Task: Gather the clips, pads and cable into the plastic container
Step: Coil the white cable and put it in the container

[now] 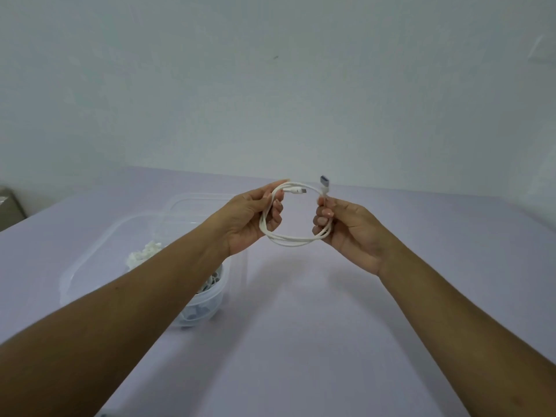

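Right now, on the head view, I see the white cable [288,240] coiled in a loop above the table [331,326], right of the plastic container [87,257]. My left hand [249,221] and right hand [349,233] each pinch one side. The loop runs left-right; its wide plug [324,182] points up and its small connector [296,191] points right.

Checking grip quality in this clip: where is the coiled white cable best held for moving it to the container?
Probably the lower arc of the cable, pinched from below: its strands run bunched together there, so one grip should keep the coil closed. The top is looser, with both plugs free. The left hand and right hand hold its sides.
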Motion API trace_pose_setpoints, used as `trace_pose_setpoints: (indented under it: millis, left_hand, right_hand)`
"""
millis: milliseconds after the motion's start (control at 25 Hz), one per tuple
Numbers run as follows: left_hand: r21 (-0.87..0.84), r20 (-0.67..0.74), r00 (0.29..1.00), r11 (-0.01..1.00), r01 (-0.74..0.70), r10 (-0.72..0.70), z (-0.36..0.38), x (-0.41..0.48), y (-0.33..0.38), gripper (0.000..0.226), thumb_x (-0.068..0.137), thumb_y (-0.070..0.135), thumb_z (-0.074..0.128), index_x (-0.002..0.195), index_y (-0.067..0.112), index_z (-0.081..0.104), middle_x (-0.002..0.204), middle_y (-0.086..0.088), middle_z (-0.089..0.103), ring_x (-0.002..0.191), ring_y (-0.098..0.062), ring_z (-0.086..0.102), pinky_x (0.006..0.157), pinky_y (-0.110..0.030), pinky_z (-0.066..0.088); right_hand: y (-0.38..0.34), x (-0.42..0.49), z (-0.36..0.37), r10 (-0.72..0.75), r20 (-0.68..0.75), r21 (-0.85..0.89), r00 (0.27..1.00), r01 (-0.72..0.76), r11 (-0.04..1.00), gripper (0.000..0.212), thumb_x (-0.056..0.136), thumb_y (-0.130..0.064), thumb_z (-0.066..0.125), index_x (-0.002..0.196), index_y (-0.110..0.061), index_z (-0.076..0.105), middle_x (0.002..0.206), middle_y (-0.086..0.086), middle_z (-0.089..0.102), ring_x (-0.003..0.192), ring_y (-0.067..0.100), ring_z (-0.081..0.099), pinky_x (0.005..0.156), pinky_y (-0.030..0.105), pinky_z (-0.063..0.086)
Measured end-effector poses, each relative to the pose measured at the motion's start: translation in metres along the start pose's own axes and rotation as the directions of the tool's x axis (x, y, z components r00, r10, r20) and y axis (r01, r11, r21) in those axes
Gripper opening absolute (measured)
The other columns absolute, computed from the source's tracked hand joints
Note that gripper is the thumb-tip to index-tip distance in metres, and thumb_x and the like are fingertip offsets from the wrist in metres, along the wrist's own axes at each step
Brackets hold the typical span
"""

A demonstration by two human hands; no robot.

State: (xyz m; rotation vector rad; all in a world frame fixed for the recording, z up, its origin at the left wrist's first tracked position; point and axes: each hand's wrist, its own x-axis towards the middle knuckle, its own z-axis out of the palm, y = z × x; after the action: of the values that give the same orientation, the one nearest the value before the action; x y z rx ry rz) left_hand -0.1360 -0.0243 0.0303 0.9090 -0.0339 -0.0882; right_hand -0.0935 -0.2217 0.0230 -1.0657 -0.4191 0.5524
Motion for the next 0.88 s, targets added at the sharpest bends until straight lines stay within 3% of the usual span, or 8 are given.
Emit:
trace_pose_setpoints:
  millis: [160,320,400,480,640,720,800,880]
  left_hand:
    - [0.217,0.040,0.997,0.974,0.061,-0.072,-0.002,-0.005,0.001,0.035,0.099,-0.003,0.036,0.124,0.006,0.058,0.081,-0.001,0.061,0.065,-0.011,0.050,0.060,-0.021,0.048]
    - [0.525,0.058,0.965,0.830,0.189,-0.256,-0.003,-0.015,0.005,0.033,0.100,-0.004,0.033,0.122,-0.001,0.058,0.083,-0.002,0.056,0.068,-0.011,0.050,0.072,-0.024,0.056]
    - [0.539,0.082,0.948,0.814,0.218,-0.308,-0.001,-0.018,0.008,0.030,0.101,0.000,0.036,0.119,-0.003,0.060,0.083,-0.003,0.055,0.069,-0.012,0.050,0.076,-0.025,0.057]
    - [0.538,0.104,0.945,0.817,0.210,-0.311,-0.001,-0.020,0.013,0.026,0.100,0.010,0.043,0.115,-0.002,0.061,0.084,-0.003,0.055,0.069,-0.012,0.049,0.070,-0.022,0.055]
    - [0.563,0.117,0.960,0.813,0.146,-0.254,-0.015,-0.033,0.036,0.023,0.096,0.005,0.044,0.110,-0.001,0.061,0.085,-0.001,0.056,0.061,-0.006,0.053,0.061,-0.017,0.050]
    - [0.517,0.102,0.975,0.848,0.118,-0.198,-0.032,-0.043,0.059,0.021,0.094,0.005,0.043,0.100,0.003,0.063,0.086,-0.002,0.057,0.060,-0.006,0.053,0.061,-0.018,0.051]
    - [0.500,0.080,0.987,0.862,0.082,-0.140,-0.051,-0.056,0.085,0.017,0.092,0.009,0.047,0.099,0.005,0.062,0.085,-0.002,0.055,0.065,-0.007,0.053,0.063,-0.020,0.052]
    - [0.484,-0.001,0.996,0.871,0.081,-0.092,-0.072,-0.068,0.102,0.015,0.089,0.013,0.050,0.097,0.007,0.061,0.080,-0.001,0.057,0.065,-0.007,0.058,0.063,-0.021,0.054]
  right_hand:
    - [-0.007,-0.002,-0.004,0.078,0.052,0.179,0.996,-0.086,0.980,0.018,0.099,-0.011,0.042,0.093,-0.007,0.059,0.070,-0.001,0.052,0.068,0.013,0.052,0.072,0.027,0.049]
    - [-0.008,-0.002,-0.015,0.174,-0.073,0.040,0.982,-0.171,0.984,0.023,0.100,-0.013,0.043,0.085,-0.006,0.059,0.067,0.001,0.049,0.061,0.014,0.047,0.070,0.028,0.045]
    - [-0.005,0.003,-0.016,0.197,-0.134,0.023,0.971,-0.196,0.980,0.025,0.101,-0.013,0.042,0.082,-0.006,0.057,0.066,0.002,0.047,0.056,0.013,0.042,0.066,0.026,0.041]
    - [-0.004,0.007,-0.011,0.219,-0.153,0.013,0.964,-0.219,0.976,0.026,0.101,-0.013,0.040,0.080,-0.006,0.055,0.066,0.002,0.045,0.055,0.012,0.039,0.063,0.024,0.038]
    - [-0.013,0.012,0.013,0.298,0.059,0.128,0.953,-0.304,0.944,0.016,0.087,-0.018,0.047,0.077,-0.007,0.053,0.069,0.002,0.038,0.059,0.014,0.036,0.057,0.025,0.048]
    - [-0.019,0.018,0.035,0.309,0.183,0.102,0.933,-0.331,0.938,0.013,0.079,-0.017,0.050,0.083,-0.005,0.054,0.073,0.004,0.040,0.065,0.015,0.039,0.070,0.034,0.057]
    - [-0.018,0.032,0.062,0.311,0.203,0.039,0.929,-0.325,0.945,0.009,0.083,-0.006,0.048,0.090,-0.005,0.053,0.074,0.007,0.043,0.068,0.016,0.042,0.085,0.043,0.057]
    - [-0.011,0.051,0.089,0.305,0.154,-0.051,0.940,-0.301,0.952,0.010,0.092,0.001,0.045,0.093,-0.001,0.055,0.075,0.011,0.047,0.071,0.018,0.049,0.080,0.045,0.059]
